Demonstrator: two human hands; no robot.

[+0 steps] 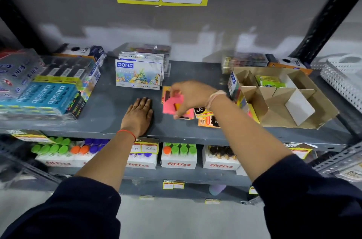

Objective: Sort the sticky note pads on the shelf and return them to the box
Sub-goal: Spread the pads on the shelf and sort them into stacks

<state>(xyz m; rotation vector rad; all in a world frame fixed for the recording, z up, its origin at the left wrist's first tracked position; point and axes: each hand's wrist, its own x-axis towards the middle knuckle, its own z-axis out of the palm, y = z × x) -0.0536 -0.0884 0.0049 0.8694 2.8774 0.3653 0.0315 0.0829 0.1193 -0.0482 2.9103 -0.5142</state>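
Note:
My right hand grips a pink sticky note pad just above the grey shelf, in the middle. Under and beside it lie more pads: an orange one behind the hand, and yellow-and-black wrapped ones to the right. My left hand rests flat on the shelf, fingers together, holding nothing. The cardboard box with dividers stands at the right; a green pad sits in a rear compartment and coloured pads line its left side.
A Doms pastel box stands behind the hands. Apsara packs and clear pen cases fill the left. More packs sit at the back right. A black upright frames the right. Fitfizz boxes fill the lower shelf.

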